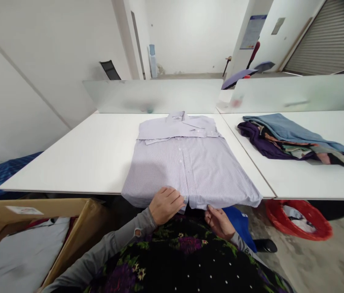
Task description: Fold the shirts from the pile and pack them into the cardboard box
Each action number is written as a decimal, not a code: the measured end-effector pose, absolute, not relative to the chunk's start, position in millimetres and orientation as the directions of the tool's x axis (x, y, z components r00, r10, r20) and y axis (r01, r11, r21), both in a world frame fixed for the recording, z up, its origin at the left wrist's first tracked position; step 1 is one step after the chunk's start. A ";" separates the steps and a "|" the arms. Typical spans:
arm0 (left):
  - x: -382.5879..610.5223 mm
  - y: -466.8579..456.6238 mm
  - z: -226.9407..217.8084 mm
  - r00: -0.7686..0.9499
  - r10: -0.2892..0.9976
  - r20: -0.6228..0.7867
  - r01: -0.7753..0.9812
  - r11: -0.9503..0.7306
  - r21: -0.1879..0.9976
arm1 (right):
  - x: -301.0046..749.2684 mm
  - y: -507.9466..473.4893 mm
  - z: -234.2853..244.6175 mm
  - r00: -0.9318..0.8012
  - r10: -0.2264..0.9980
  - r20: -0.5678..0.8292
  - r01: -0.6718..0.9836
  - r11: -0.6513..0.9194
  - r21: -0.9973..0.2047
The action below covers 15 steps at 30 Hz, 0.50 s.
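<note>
A pale lilac striped button-up shirt (190, 162) lies front up on the white table (92, 154), sleeves folded across the chest below the collar. Its hem hangs slightly over the near table edge. My left hand (166, 204) rests on the hem near the button placket, fingers curled and gripping the fabric. My right hand (218, 221) is just below the hem at the table edge, fingers pinched on the shirt's lower edge.
A pile of folded clothes (294, 140) in blue, purple and mixed colours sits on the adjoining table to the right. A cardboard box (53, 240) holding garments stands at lower left. A red basket (300, 219) sits on the floor under the right table. Frosted dividers (160, 95) line the far edge.
</note>
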<state>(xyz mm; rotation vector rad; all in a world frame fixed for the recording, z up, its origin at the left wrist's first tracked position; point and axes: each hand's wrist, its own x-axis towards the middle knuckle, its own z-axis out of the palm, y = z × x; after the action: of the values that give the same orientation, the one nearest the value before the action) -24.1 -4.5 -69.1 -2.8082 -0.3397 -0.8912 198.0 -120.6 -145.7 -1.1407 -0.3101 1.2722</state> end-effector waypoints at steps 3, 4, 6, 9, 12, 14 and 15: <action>-23.2 -5.7 -65.8 0.812 0.106 0.574 0.255 -0.949 -0.185 | 197.6 -122.8 -150.9 0.322 0.867 -0.380 -0.529 -0.168 -0.832; -21.9 -6.1 -64.6 0.820 0.104 0.563 0.258 -0.945 -0.201 | 198.1 -124.5 -153.3 0.290 0.878 -0.381 -0.486 -0.209 -0.849; -18.3 -6.9 -62.5 0.838 0.120 0.533 0.275 -0.936 -0.221 | 199.6 -128.7 -157.3 0.213 0.897 -0.389 -0.399 -0.283 -0.872; -12.6 -7.6 -60.3 0.856 0.147 0.495 0.295 -0.926 -0.235 | 201.5 -135.0 -159.2 0.180 0.913 -0.367 -0.331 -0.295 -0.896; -9.9 -7.7 -60.3 0.855 0.181 0.486 0.320 -0.922 -0.220 | 203.4 -139.9 -157.1 0.205 0.897 -0.391 -0.316 -0.318 -0.894; -10.7 -8.2 -62.5 0.850 0.214 0.482 0.341 -0.920 -0.193 | 205.4 -143.2 -155.4 0.199 0.881 -0.428 -0.346 -0.346 -0.872; -11.7 -8.7 -64.3 0.848 0.224 0.480 0.342 -0.923 -0.173 | 206.4 -144.9 -154.6 0.201 0.878 -0.435 -0.372 -0.343 -0.863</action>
<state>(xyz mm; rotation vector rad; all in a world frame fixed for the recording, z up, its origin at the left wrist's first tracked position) -11.7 -8.7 -64.3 -2.7731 -0.4328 -0.6745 206.4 -144.9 -154.6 -1.3547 -0.5327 1.4131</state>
